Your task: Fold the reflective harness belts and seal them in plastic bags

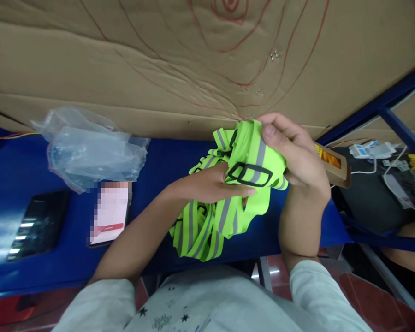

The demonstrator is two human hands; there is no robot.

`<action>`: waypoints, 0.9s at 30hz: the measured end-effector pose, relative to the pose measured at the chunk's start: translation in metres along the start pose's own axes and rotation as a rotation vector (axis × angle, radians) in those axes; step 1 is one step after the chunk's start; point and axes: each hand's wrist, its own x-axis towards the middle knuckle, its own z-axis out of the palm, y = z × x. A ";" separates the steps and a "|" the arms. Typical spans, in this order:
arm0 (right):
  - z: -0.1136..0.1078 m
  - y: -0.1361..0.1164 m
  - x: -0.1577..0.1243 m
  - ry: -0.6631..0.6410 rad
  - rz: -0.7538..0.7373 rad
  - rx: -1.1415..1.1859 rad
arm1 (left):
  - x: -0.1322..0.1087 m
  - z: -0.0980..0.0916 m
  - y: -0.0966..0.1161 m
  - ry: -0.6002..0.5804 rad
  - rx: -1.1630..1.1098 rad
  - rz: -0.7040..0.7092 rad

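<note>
A bundle of neon yellow-green reflective straps [224, 216] with grey stripes and black plastic buckles lies in front of me on the blue table. Part of it is lifted as a folded wad. My left hand [214, 184] reaches under this wad, its fingers closed around the straps and partly hidden by them. At the top right of the wad, my right hand [293, 152] pinches the folded webbing between thumb and fingers. Two black buckles [257, 175] hang on the front of the held part. More loops of strap spread below and behind my left hand.
Clear plastic bags [93, 152] lie at the table's back left. Nearer are a lit phone [110, 212] and a dark glossy device [38, 223]. A cardboard box [334, 163] stands right, by a blue metal frame [404, 129]. Behind rises a cardboard panel [141, 60]; another person's arm [406, 249] shows far right.
</note>
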 end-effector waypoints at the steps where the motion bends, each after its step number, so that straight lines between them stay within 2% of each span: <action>1: 0.001 0.001 0.001 -0.011 -0.002 -0.017 | -0.001 0.000 -0.001 -0.002 0.055 0.017; 7: 0.008 0.008 0.009 0.099 -0.139 -0.261 | 0.002 -0.003 -0.001 0.180 0.141 0.116; 9: 0.005 0.008 0.009 0.047 -0.183 -0.336 | 0.001 -0.006 0.000 0.192 0.135 0.100; 12: 0.000 0.003 0.008 -0.112 -0.226 -0.387 | -0.002 -0.011 0.002 0.208 0.093 0.053; 14: -0.001 0.000 0.007 -0.161 -0.232 -0.396 | -0.003 -0.009 0.003 0.226 -0.030 -0.001; 18: 0.000 -0.001 0.007 -0.085 -0.205 -0.424 | 0.004 0.002 0.004 0.148 -0.444 -0.087; 20: -0.002 0.002 0.007 -0.086 -0.235 -0.450 | 0.009 0.008 0.002 0.195 -0.531 -0.076; 22: -0.005 0.007 0.008 -0.170 -0.288 -0.488 | 0.013 0.010 -0.002 0.276 -0.495 -0.075; 24: -0.006 0.010 0.007 -0.252 -0.315 -0.533 | 0.014 0.008 -0.005 0.289 -0.372 -0.062; 27: -0.002 0.011 0.006 -0.231 -0.312 -0.580 | 0.011 0.003 -0.006 0.275 -0.120 0.050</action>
